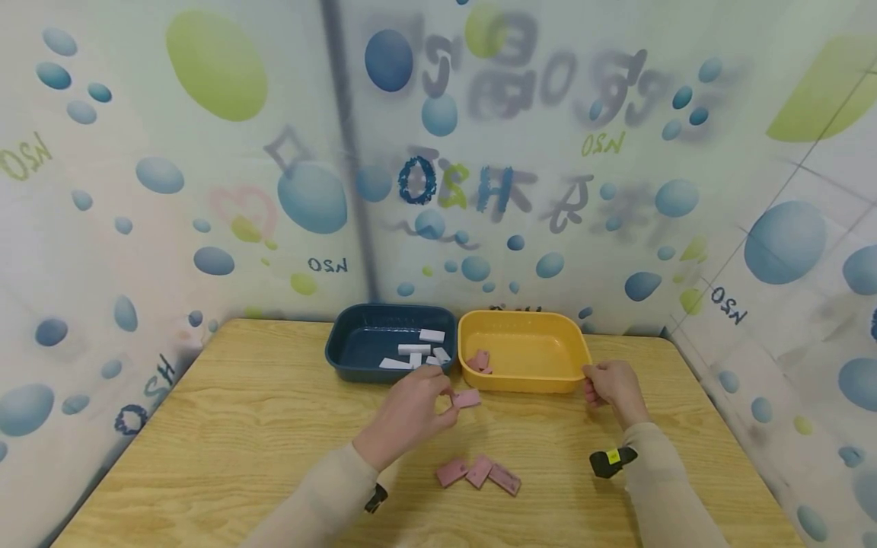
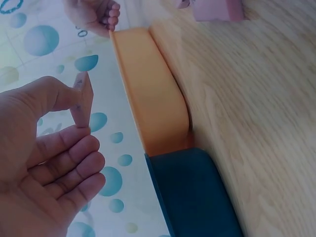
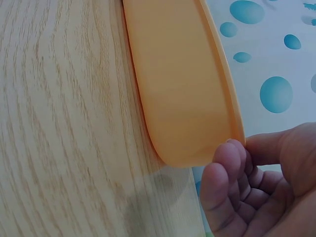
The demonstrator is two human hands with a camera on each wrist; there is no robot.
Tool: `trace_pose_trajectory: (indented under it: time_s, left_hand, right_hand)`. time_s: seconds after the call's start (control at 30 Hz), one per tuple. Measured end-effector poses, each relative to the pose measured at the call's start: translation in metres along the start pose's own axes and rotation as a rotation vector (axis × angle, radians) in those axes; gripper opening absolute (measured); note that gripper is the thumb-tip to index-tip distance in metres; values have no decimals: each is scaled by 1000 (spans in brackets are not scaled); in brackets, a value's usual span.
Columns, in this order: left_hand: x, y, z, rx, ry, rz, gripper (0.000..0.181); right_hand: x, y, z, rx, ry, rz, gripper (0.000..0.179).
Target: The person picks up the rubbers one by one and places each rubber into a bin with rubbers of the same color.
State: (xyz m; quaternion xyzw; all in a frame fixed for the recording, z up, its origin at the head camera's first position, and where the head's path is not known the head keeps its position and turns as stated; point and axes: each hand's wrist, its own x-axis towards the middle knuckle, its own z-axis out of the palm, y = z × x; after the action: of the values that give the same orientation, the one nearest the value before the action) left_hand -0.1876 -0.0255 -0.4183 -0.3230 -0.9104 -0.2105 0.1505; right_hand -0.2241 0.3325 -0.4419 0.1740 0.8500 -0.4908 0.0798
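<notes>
My left hand (image 1: 411,411) pinches a pink rectangular block (image 1: 467,398) between thumb and index finger, in front of the place where the two bins meet. In the left wrist view the pinched block stands on edge, its other fingers loosely bent below. My right hand (image 1: 613,387) grips the near right corner of the yellow bin (image 1: 527,381), thumb and fingers at its rim. Several pink blocks (image 1: 483,361) lie at the left end inside that bin. Nearer on the table are 3 more pink blocks (image 1: 479,471), touching one another.
A dark blue bin (image 1: 342,358) stands against the yellow bin's left side, with several white blocks (image 1: 414,349) inside. Both are near the back edge of the wooden table (image 1: 274,426). Behind rises a patterned curtain (image 1: 479,266).
</notes>
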Motion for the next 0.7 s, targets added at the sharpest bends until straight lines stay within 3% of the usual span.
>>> trace_pose_trajectory:
  time_s: [0.7]
  left_hand:
    - [27, 3, 8, 9, 41, -29, 13]
  right_hand:
    - [1, 0, 0, -5, 9, 2, 32]
